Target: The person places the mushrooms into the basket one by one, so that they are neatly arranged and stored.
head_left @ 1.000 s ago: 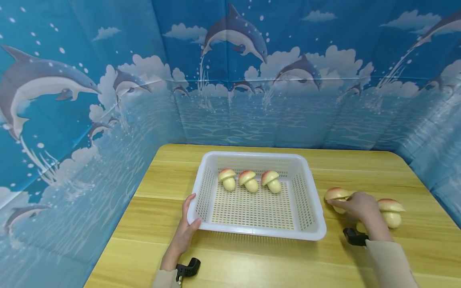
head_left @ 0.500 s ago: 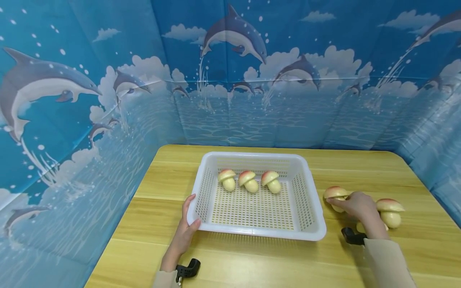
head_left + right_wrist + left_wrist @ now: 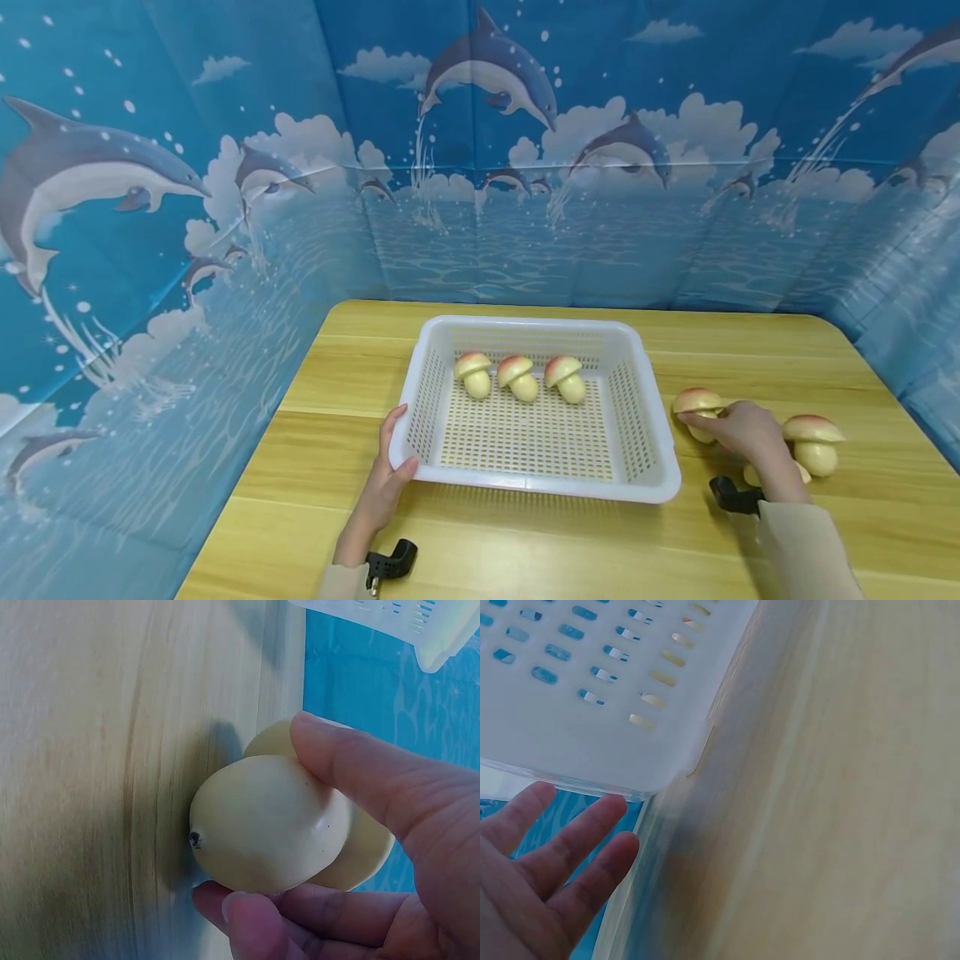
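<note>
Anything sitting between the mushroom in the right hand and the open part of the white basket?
Only the basket's own right wall. The right hand pinches the mushroom on the table just outside that wall. Inside the white basket, the three mushrooms line the far side; the near floor is bare.

One white basket [image 3: 637, 433] sits on one wooden table [image 3: 525, 550]. Three toy mushrooms lie inside the basket: the first [image 3: 474, 372], the second [image 3: 519, 377] and the third [image 3: 566, 377]. At least three more mushrooms are outside it: one [image 3: 696, 403], another [image 3: 813, 442] and a partly hidden one [image 3: 752, 475]. Two hands show, the left hand [image 3: 382, 483] and the right hand [image 3: 738, 429].
</note>
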A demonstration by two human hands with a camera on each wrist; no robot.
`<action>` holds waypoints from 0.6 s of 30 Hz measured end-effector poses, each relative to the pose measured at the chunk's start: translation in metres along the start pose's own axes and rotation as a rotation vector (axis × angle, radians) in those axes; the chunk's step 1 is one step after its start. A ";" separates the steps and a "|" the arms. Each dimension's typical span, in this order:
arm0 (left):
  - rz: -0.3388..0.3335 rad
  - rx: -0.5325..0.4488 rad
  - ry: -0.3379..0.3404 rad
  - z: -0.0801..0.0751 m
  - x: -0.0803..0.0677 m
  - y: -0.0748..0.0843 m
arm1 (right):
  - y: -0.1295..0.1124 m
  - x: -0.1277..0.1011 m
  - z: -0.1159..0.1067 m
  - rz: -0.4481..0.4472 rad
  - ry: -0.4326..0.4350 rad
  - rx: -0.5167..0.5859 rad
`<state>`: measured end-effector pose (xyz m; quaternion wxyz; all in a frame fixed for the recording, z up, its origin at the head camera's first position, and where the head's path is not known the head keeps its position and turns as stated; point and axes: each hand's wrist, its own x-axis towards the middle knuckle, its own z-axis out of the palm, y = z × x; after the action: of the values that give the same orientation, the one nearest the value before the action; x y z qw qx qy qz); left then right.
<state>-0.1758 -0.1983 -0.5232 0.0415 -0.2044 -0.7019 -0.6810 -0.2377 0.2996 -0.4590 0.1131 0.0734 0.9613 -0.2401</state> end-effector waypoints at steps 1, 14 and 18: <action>0.000 -0.002 -0.004 0.000 0.000 0.000 | 0.000 0.000 0.000 -0.004 0.004 0.003; 0.019 -0.012 -0.009 -0.001 0.000 -0.001 | -0.001 -0.002 -0.002 0.005 0.006 0.016; 0.023 -0.018 -0.013 -0.001 0.000 -0.002 | -0.002 -0.001 -0.004 0.005 0.022 0.036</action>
<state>-0.1765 -0.1989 -0.5249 0.0427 -0.2175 -0.6935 -0.6855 -0.2376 0.3002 -0.4542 0.1021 0.0806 0.9578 -0.2562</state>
